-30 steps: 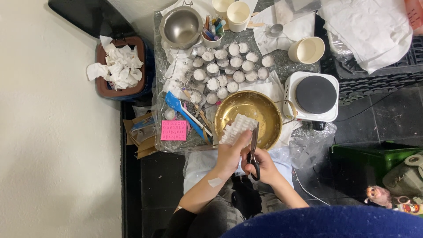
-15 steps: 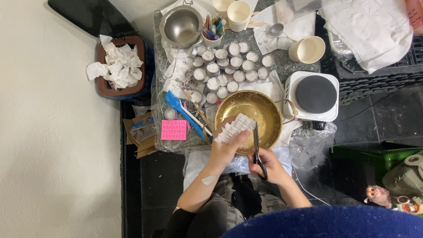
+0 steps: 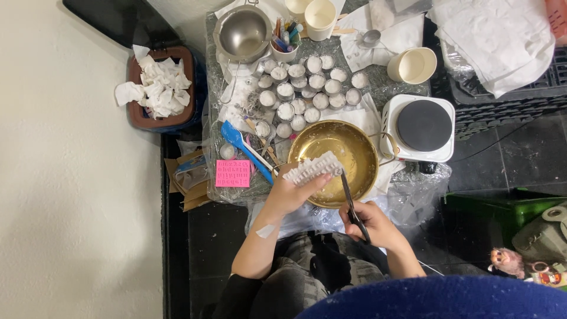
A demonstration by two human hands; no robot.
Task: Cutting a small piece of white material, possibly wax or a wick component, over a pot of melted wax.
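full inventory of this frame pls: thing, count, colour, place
silicone mould: 1, white, in left hand over bowl rim
scissors: 1, black, in right hand, tips by the mould
bowl: 1, brass, table front
hot plate: 1, white with black top, right of bowl
small cups: about twenty, white filled, behind bowl
steel pot: 1, silver, table rear left
spatula: 1, blue, left of bowl
pink mould: 1, pink, table front left
cup: 1, cream, behind hot plate
bin: 1, brown, tissue filled, left of table
left hand: grips mould
right hand: grips scissors
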